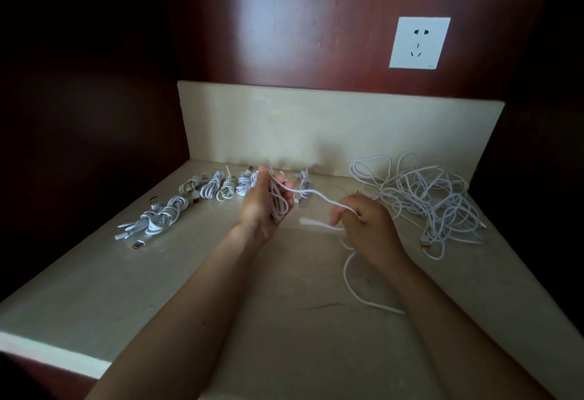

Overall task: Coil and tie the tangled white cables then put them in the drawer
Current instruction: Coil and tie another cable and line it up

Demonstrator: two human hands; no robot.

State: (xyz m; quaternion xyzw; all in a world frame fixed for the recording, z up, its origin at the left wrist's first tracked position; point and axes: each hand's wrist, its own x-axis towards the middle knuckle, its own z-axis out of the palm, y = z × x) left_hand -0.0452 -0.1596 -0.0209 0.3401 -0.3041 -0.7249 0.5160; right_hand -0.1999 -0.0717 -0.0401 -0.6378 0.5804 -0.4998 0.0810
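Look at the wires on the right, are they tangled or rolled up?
Tangled: the pile lies in loose, crossing loops, unlike the tied bundles on the left.

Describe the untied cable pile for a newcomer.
Find the white wall socket and drop to the beige countertop below. At its right end sprawls the tangled cable pile: loose open loops, unlike the tight knotted bundles at left.

Left hand (260, 206) grips cable coil (279, 211); right hand (369, 225) pinches strand (316, 194).
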